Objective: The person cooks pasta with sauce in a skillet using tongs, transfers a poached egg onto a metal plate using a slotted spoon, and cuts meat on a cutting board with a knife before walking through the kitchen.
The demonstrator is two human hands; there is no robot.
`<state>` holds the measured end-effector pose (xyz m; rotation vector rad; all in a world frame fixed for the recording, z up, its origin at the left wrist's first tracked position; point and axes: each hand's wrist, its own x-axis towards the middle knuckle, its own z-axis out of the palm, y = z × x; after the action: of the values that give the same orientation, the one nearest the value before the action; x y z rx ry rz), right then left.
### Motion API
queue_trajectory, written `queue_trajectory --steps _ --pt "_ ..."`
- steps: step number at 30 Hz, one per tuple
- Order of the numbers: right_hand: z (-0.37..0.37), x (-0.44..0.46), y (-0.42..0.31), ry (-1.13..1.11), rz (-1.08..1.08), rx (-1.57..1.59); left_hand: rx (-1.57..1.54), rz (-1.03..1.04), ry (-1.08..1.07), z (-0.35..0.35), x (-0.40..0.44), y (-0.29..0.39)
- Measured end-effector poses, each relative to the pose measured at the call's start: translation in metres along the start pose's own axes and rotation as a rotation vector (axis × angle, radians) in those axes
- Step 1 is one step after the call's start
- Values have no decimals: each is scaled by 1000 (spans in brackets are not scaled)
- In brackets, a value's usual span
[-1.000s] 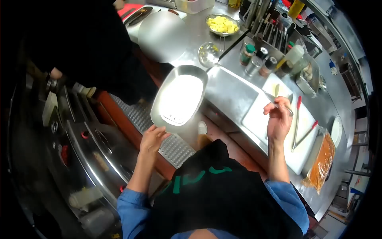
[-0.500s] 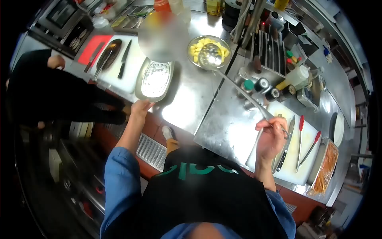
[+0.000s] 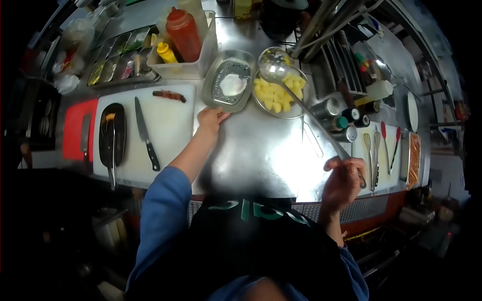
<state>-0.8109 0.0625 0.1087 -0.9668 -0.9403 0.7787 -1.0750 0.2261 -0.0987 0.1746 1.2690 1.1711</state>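
Observation:
My left hand pinches the near rim of an oval metal dish, which has a patterned bottom with a bright white patch in it. In my right hand is the handle of a long metal ladle with small holes or spots in its bowl. The ladle's bowl is over the far edge of a round metal bowl of yellow chunks. The dish is just left of that bowl. Whether the dish rests on the steel counter I cannot tell.
On the left, a white cutting board bears a knife and a dark oval plate. Behind it are a bin with squeeze bottles and a tray of fillings. Shakers and tongs lie to the right.
The view has swung left toward the counter. My left hand has brought the dish over beside the bowl. The ladle has come from the counter to the bowl of yellow chunks.

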Motion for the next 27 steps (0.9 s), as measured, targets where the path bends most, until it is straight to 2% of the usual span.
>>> queue_trajectory --steps 4,6,9,11,14,16,20,25,27 --pt "57 1 14 33 8 23 -58 -62 14 24 28 13" --pt "78 4 22 16 -54 30 -83 -58 -7 31 41 13" --pt "98 11 38 -92 -123 -106 -127 -86 -90 34 69 15" --pt "117 16 53 -143 -124 -138 5 -66 -141 24 65 18" --pt "147 28 91 -152 -152 -249 76 17 -302 -9 -5 39" --pt "168 38 117 -151 -247 -335 38 -137 -312 -52 -26 33" --pt "198 49 171 -112 -273 -345 149 -158 -349 -123 -134 51" --pt "216 50 228 -98 -396 -547 230 -164 -149 -178 -208 66" --pt "221 52 249 -89 -355 -569 151 -184 -177 -204 -211 63"
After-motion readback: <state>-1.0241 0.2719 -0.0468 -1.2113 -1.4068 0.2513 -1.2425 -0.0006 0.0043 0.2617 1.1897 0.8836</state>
